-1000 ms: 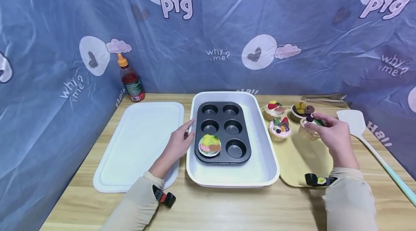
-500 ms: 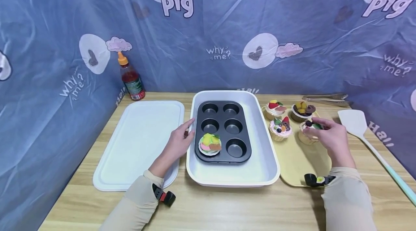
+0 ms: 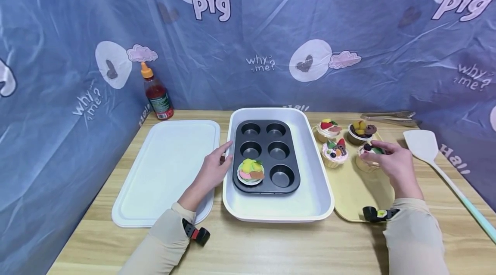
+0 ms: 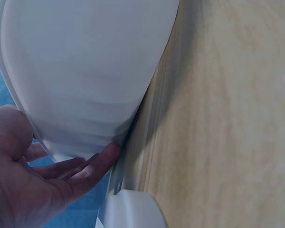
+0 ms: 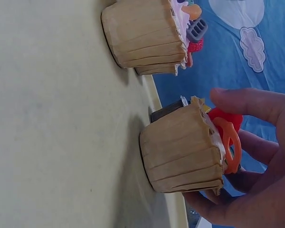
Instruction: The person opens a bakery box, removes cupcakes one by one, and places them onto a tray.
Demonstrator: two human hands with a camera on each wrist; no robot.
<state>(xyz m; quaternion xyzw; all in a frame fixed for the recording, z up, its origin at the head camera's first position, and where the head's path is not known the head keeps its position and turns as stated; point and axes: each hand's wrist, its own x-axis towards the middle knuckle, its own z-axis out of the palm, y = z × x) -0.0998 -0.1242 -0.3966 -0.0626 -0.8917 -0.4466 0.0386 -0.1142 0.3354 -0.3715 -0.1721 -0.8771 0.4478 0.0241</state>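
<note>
My right hand (image 3: 397, 165) holds a cupcake (image 5: 180, 152) around its upper rim, thumb on one side and fingers on the other. The cupcake has a tan pleated wrapper, with red and orange pieces on top. It stands upright on the yellow tray (image 3: 360, 199). My left hand (image 3: 211, 169) rests against the left side of a white rectangular pan (image 3: 310, 206), its fingertips on the outer wall in the left wrist view. Inside that pan lies a black muffin tin (image 3: 265, 186); one cupcake (image 3: 251, 172) with yellow and pink topping fills its near-left cup.
Three more cupcakes, one with pink cream (image 3: 334, 154), crowd the tray's far end. A white board (image 3: 166, 171) lies left of the pan, beneath my left forearm. Behind it stands a sauce bottle (image 3: 158, 98). Tongs (image 3: 389, 118) and a long-handled spatula (image 3: 422, 146) lie at right.
My right hand and the cupcake have shifted slightly left and lower, then stayed put over the last half second. My left hand has kept its place at the pan.
</note>
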